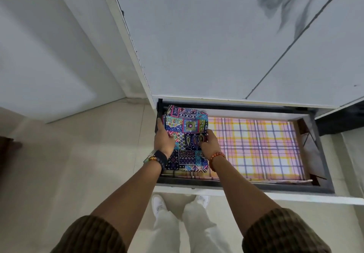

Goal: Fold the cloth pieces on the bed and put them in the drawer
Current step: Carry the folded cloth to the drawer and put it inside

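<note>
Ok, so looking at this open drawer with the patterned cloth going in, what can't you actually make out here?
Head view only:
- Underside and folded layers of the multicoloured patchwork-print folded cloth: hidden by its own top face.
- Fingertips of the left hand and right hand: partly tucked against the cloth.
- Floor of the white open drawer: covered by the pink and yellow checked cloth.
- The bed and any remaining cloths: out of frame.

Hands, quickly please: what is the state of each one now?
Left hand: holds the left edge of the folded cloth in the drawer.
Right hand: holds the cloth's right edge.
</note>
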